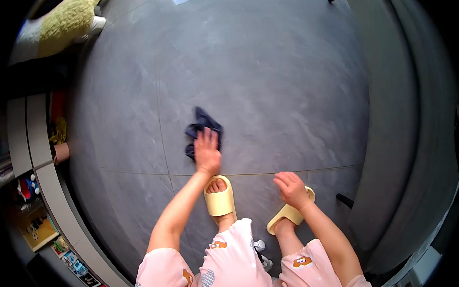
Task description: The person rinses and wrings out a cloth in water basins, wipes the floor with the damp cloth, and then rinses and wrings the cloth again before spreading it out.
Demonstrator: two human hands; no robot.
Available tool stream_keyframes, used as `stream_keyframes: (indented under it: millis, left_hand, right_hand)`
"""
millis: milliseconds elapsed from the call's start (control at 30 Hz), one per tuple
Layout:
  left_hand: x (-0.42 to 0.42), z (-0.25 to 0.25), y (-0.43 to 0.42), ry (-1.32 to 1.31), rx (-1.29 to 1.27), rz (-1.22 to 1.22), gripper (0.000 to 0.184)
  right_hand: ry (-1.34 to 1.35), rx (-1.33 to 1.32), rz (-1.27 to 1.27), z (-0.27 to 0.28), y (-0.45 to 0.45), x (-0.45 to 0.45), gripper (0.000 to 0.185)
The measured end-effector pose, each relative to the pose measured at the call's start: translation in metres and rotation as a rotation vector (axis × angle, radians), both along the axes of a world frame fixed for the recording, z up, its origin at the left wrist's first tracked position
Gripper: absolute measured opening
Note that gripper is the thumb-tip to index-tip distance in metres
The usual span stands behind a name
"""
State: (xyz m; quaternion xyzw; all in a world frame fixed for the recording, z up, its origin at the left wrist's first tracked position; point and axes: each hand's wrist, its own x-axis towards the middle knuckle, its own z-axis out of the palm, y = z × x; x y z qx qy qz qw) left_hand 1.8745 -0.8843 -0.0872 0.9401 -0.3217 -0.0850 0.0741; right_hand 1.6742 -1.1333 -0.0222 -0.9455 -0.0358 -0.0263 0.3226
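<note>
On the grey tiled floor [278,101], just ahead of the left slipper [220,204], I've got the navy cloth [202,118]. Left hand [208,150] is flat on its near right part, fingers extended and slightly apart, pressing rather than gripping as far as I can see. Key relation: most of the cloth sits forward and to the left of that palm, long axis running roughly away from me, one peaked corner pointing ahead. Left is clearly the nearer hand. Right hand [293,191] hangs well apart from the cloth, over by the right slipper [276,225], fingers loosely bent; palm hidden, so can't tell how closed it is. Cloth looks dark, thin, crumpled, with ragged folds; edges a bit blurred.
</note>
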Motion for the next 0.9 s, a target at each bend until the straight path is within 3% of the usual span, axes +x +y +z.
stream_keyframes:
  millis: [100,200,267,367,500,600,700,800,833,900]
  left_hand:
    - [-0.058,0.024,-0.078,0.314,-0.147,-0.500,0.061]
    - [-0.054,0.016,-0.143,0.317,-0.149,-0.857,0.060]
    - [-0.029,0.018,-0.178,0.268,-0.135,-0.957,0.061]
    - [0.000,0.017,-0.196,0.195,-0.164,-0.881,0.065]
    - [0.010,0.006,-0.189,0.012,-0.121,-0.342,0.061]
    - [-0.012,0.004,-0.177,-0.017,-0.081,-0.189,0.061]
    - [-0.061,0.021,-0.160,0.135,-0.076,-0.580,0.066]
    - [-0.109,0.035,-0.149,0.287,0.136,-1.070,0.057]
    - [-0.111,0.037,-0.148,0.219,0.143,-1.294,0.056]
    - [-0.105,0.033,-0.157,0.188,0.249,-1.414,0.052]
  right_hand:
    - [0.024,0.105,0.060,0.001,0.002,-0.024,0.014]
    - [0.102,0.012,-0.030,-0.008,-0.005,-0.033,0.017]
    - [0.141,-0.095,-0.095,-0.014,-0.013,-0.030,0.024]
    - [0.220,-0.135,-0.110,-0.016,-0.015,-0.032,0.033]
    - [0.330,-0.140,-0.266,-0.013,0.000,-0.039,0.040]
    - [0.457,-0.160,-0.420,0.004,-0.002,-0.056,0.045]
    - [0.594,-0.153,-0.469,-0.007,-0.005,-0.081,0.046]
    - [0.636,-0.093,-0.524,-0.009,-0.015,-0.093,0.044]
    - [0.629,-0.063,-0.540,-0.006,-0.017,-0.096,0.043]
    - [0.593,-0.035,-0.539,0.001,-0.023,-0.101,0.042]
